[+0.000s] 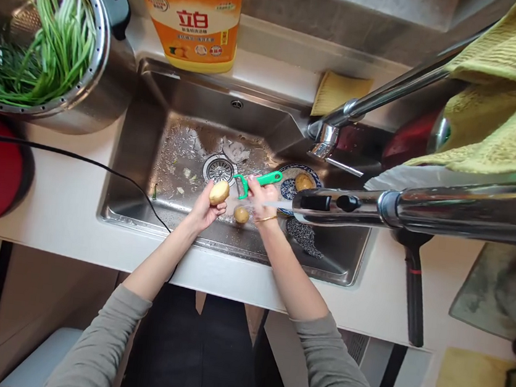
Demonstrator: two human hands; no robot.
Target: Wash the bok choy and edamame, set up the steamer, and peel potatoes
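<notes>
Peeling appears to be the step in hand. Head view: left hand (204,209) is closed around a potato (219,192), held over the sink (152,144) near the drain (218,168). Right hand (260,199) grips a green peeler (259,181), blade end just beside the potato. A second potato (240,214) lies in the sink below the hands; a third (304,181) sits on a patterned plate (286,187). Tap (377,207) spout is to the right. Detergent bottle (192,12) stands behind the sink; a pot of green stalks (46,45) is on the table at left. Judgement: the next stroke needs the blade laid flat on the skin, the potato held steady.
</notes>
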